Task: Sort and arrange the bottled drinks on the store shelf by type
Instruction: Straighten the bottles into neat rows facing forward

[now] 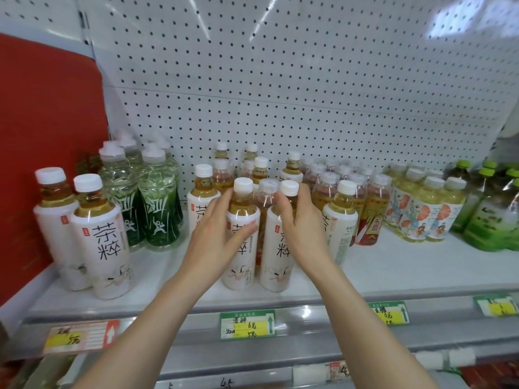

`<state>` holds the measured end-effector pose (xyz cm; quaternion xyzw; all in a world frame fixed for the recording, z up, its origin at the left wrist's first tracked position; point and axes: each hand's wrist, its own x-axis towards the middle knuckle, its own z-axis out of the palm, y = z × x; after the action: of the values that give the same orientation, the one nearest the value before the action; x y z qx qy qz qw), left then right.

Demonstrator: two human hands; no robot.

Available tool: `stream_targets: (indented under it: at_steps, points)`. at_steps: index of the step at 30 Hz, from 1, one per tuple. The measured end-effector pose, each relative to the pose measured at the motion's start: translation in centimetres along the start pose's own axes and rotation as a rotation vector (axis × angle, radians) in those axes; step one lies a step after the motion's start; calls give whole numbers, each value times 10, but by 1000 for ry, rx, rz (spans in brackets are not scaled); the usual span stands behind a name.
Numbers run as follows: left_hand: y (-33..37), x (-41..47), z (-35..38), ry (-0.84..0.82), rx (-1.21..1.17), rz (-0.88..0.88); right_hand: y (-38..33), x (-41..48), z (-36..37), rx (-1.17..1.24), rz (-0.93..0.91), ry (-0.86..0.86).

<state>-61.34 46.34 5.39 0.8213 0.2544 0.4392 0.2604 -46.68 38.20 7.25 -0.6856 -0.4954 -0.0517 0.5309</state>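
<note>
Gripping two white 茶粹 bottles point(242, 234), both hands point(302, 220) wrap them.

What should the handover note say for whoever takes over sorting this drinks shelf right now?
Left hand: wrapped around a white-label tea bottle at the shelf front.
Right hand: gripping the matching white-label bottle beside it. An orange-label bottle stands between and just behind them.
Placed: two white-label bottles far left, green-label bottles behind them, orange-label group right of centre, floral-label pack, green-cap bottles far right.
Done: right side looks grouped.
Left: white-label bottles are split into two spots with the green ones between; the middle cluster is mixed. Probably merge them.
</note>
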Motion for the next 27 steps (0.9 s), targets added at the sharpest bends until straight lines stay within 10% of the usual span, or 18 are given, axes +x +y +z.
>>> stream_targets:
  at_steps: [17, 23, 27]
  points:
    - [-23, -12, -32, 133, 193, -52, -24, 13, 65, 12, -64, -22]
    - [-23, -15, -36, 103, 170, -50, -4, 9, 42, -120, -167, 315]
    - [-21, -15, -34, 98, 199, -52, 14, 14, 33, 26, 175, -81]
